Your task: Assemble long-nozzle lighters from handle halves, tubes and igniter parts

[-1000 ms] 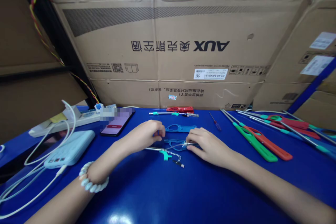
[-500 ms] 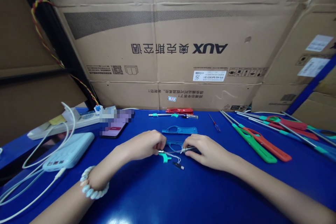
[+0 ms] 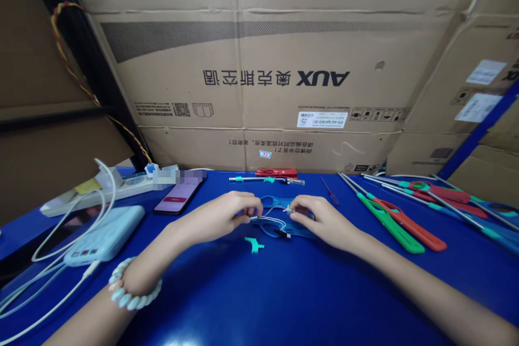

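Note:
My left hand (image 3: pixel 233 213) is closed in a pinch on the end of a thin metal tube, mostly covered by the fingers. My right hand (image 3: pixel 322 221) grips a small lighter fuel tank by its body; its white valve end (image 3: pixel 288 210) points left. Thin white wires (image 3: pixel 279 220) loop between the hands to a black igniter (image 3: pixel 281 233), which hangs or lies over a blue lighter handle half (image 3: pixel 304 230). Behind the hands lies another blue handle half (image 3: pixel 272 201), partly covered. A turquoise trigger (image 3: pixel 254 245) rests on the table in front.
Behind are a lighter inner assembly (image 3: pixel 259 179), a red handle piece (image 3: pixel 279 173) and a screwdriver (image 3: pixel 331 194). Several long lighters, including a green one (image 3: pixel 397 227), lie right. A phone (image 3: pixel 180 194), power bank (image 3: pixel 105 235) and power strip (image 3: pixel 65 203) stand left.
Both hands have lifted and moved slightly away from me with the tube and tank. The wires and igniter have shifted along, off the trigger, which stays on the table.

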Tool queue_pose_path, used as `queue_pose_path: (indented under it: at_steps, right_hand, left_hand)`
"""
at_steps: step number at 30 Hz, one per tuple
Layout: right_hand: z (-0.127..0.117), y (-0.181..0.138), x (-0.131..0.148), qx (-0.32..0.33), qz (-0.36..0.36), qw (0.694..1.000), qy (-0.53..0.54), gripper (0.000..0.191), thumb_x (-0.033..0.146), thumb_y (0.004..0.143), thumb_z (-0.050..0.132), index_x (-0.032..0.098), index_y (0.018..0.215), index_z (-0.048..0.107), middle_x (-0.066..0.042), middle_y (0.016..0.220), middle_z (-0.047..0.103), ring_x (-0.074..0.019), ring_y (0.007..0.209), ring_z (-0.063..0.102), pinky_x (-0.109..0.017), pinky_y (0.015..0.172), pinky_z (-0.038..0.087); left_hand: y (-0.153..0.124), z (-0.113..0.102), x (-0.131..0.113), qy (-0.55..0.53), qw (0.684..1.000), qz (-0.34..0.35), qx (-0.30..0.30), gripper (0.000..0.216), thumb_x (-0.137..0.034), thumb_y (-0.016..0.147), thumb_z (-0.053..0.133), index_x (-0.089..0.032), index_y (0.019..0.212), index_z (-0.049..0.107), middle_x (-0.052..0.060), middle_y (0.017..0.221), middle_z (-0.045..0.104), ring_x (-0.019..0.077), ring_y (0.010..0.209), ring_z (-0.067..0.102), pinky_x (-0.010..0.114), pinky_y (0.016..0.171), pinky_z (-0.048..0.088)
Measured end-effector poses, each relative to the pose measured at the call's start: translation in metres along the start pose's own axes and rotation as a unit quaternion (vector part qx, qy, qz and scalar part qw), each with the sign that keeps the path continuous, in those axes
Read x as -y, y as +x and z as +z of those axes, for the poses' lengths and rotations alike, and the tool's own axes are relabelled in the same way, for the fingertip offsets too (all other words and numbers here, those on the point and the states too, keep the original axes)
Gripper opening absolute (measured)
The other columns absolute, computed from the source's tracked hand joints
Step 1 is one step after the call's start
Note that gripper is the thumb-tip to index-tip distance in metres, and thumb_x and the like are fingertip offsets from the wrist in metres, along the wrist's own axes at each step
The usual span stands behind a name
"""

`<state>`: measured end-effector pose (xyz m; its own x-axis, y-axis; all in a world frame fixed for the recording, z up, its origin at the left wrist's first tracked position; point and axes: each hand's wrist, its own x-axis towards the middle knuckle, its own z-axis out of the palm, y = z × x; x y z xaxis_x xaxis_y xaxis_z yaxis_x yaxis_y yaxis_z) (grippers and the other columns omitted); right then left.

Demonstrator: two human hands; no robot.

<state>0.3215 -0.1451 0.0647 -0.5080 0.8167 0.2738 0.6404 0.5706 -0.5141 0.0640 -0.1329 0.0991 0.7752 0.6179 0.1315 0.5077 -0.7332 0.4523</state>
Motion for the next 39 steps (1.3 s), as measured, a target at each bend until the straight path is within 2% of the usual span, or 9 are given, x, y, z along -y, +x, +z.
queue_pose_path:
  at_steps: [5,9,12,19,26,39]
  right_hand:
    - [-0.001,0.0,-0.003,-0.014,0.004,0.997,-0.077,0.017,0.022,0.094,0.046,0.018,0.09,0.062,-0.005,0.09,0.06,-0.0185,0.084,0.058,-0.031,0.076,0.045]
    - [0.003,-0.001,-0.003,0.021,0.003,0.985,-0.169,0.018,0.022,0.094,0.047,0.016,0.096,0.064,-0.008,0.092,0.06,-0.022,0.09,0.058,-0.035,0.079,0.046]
    - [0.007,-0.003,0.0,0.047,0.002,0.979,-0.198,0.016,0.022,0.093,0.049,0.016,0.094,0.064,-0.009,0.092,0.062,-0.0233,0.09,0.058,-0.036,0.079,0.046]
    - [0.009,-0.005,0.004,0.087,0.022,0.977,-0.192,0.013,0.019,0.092,0.049,0.015,0.091,0.061,-0.008,0.091,0.064,-0.0226,0.084,0.061,-0.034,0.073,0.047]
    - [0.009,-0.005,0.003,0.103,0.029,0.979,-0.172,0.013,0.021,0.092,0.05,0.016,0.089,0.062,-0.007,0.091,0.066,-0.022,0.084,0.062,-0.031,0.072,0.045]
    - [0.006,-0.006,0.007,0.087,0.032,0.981,-0.169,0.016,0.025,0.092,0.051,0.018,0.086,0.064,-0.005,0.089,0.063,-0.02,0.082,0.06,-0.03,0.07,0.044]
  left_hand:
    - [0.003,0.002,-0.001,-0.008,1.0,0.023,-0.014,0.02,-0.006,0.083,0.044,-0.019,0.09,0.057,0.002,0.089,0.058,0.016,0.08,0.053,0.026,0.073,0.039]
    - [0.005,0.006,0.006,0.006,1.0,0.02,0.001,0.02,-0.005,0.082,0.044,-0.019,0.089,0.057,0.002,0.088,0.057,0.0157,0.079,0.053,0.025,0.07,0.038]
    - [0.006,0.011,0.012,0.016,1.0,0.014,0.015,0.022,-0.003,0.082,0.042,-0.019,0.089,0.056,0.002,0.088,0.056,0.0153,0.077,0.053,0.025,0.069,0.038]
    - [0.007,0.02,0.014,0.034,0.999,0.016,0.021,0.024,-0.001,0.081,0.041,-0.019,0.089,0.056,0.003,0.094,0.056,0.0155,0.08,0.055,0.025,0.072,0.04]
    - [0.008,0.022,0.014,0.052,0.998,0.004,0.041,0.027,0.0,0.079,0.042,-0.019,0.09,0.057,0.003,0.09,0.059,0.017,0.084,0.055,0.025,0.071,0.04]
    - [0.007,0.022,0.013,0.076,0.996,-0.004,0.045,0.029,0.003,0.074,0.042,-0.018,0.088,0.056,0.002,0.091,0.061,0.0158,0.083,0.057,0.025,0.071,0.041]
